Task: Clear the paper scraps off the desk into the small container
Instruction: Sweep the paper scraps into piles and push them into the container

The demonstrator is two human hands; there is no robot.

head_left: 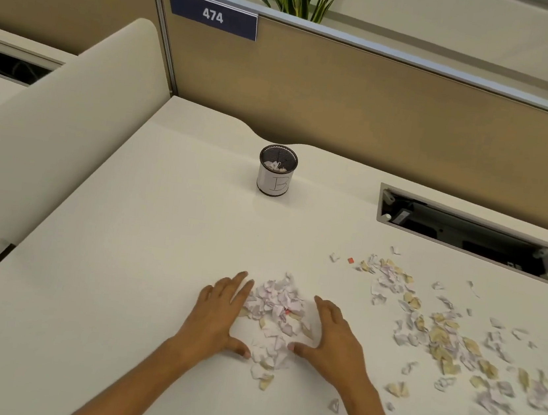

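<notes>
Left hand (pixel 218 314), right hand (pixel 335 339), scraps (pixel 276 307) between

Open desk (pixel 128 258) lies between the small mesh container (pixel 277 169) and the two hands below it: bare surface, nothing upright in the lane. Left hand (pixel 218 314) and right hand (pixel 335 339) flank a heaped pile of paper scraps (pixel 276 307), fingers spread flat. Left of the container, wide clear desktop up to the curved side panel (pixel 59 119). Right of the container, an open cable hatch (pixel 470 231) breaks the surface; loose scattered scraps (pixel 440 334) litter the desk below the hatch. Partition wall (pixel 381 110) closes off room behind the container.
</notes>
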